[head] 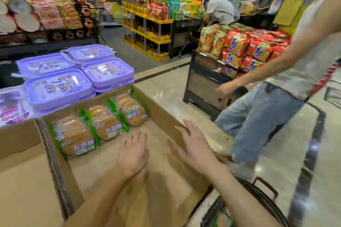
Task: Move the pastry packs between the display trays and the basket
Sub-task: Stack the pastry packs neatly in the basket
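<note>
Both my hands, left hand [133,155] and right hand [193,147], hover spread and empty over the cardboard tray [162,114] holding three pastry packs [103,125]; I judge I'm between transfers, next reaching into the basket [265,195] below.

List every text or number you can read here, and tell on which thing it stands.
"无蔗糖": clear green-edged pastry packs in the brown cardboard tray
"15": red-orange snack bags on the black stand
Purple plastic lidded boxes: print too blurred
Far shelf labels: too small
</note>
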`<action>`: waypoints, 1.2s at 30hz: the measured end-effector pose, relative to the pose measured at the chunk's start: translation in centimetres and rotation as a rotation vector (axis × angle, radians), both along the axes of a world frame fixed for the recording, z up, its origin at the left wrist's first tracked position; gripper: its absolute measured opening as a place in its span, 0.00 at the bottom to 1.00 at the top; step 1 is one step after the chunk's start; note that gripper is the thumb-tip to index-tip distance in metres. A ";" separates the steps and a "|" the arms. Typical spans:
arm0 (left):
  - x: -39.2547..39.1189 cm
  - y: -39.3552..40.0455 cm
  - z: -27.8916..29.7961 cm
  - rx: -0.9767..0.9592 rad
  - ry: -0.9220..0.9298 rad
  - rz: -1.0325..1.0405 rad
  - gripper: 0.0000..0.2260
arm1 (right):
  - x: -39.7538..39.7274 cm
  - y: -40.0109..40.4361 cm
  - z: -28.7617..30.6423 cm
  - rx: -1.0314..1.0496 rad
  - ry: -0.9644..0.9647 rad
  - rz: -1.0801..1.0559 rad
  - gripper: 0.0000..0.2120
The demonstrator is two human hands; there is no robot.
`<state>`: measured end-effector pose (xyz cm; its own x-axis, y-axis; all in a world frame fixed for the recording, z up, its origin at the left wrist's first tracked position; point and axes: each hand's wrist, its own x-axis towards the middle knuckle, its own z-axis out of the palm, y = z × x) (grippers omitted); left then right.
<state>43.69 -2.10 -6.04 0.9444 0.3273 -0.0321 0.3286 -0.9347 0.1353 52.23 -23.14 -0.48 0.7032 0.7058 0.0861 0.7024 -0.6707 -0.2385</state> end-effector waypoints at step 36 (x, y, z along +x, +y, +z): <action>1.4 -59.7 -9.1 -0.468 -0.055 -0.283 0.23 | -8.8 -64.4 -12.2 0.028 0.368 -0.567 0.29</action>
